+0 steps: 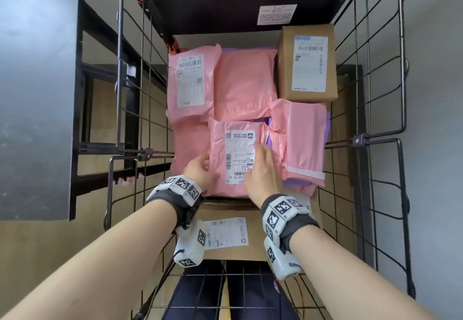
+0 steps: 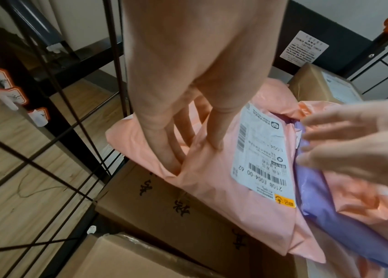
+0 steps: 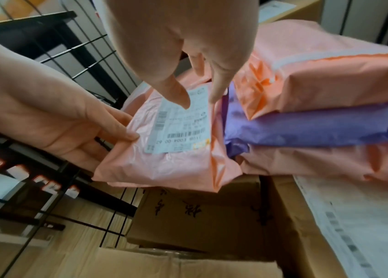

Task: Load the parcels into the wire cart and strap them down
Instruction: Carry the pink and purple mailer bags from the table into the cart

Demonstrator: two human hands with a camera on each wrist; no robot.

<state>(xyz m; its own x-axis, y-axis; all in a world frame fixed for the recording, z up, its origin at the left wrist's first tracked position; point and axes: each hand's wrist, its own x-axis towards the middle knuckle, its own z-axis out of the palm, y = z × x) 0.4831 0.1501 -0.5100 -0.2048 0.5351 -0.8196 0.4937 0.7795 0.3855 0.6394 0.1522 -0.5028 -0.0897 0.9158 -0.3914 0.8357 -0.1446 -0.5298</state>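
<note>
Head: pink mailer (image 1: 238, 159) lies atop the load in the cart (image 1: 400, 94), between left hand (image 1: 200, 169) and right hand (image 1: 263, 169).
Left wrist: left fingers (image 2: 164, 143) tucked under the mailer's edge, thumb pressing on top, pinching it.
Right wrist: right hand spread, fingertips (image 3: 178, 94) just above the label; contact unclear.
Handling: looks light, soft, slick film; best held by its edges.
</note>
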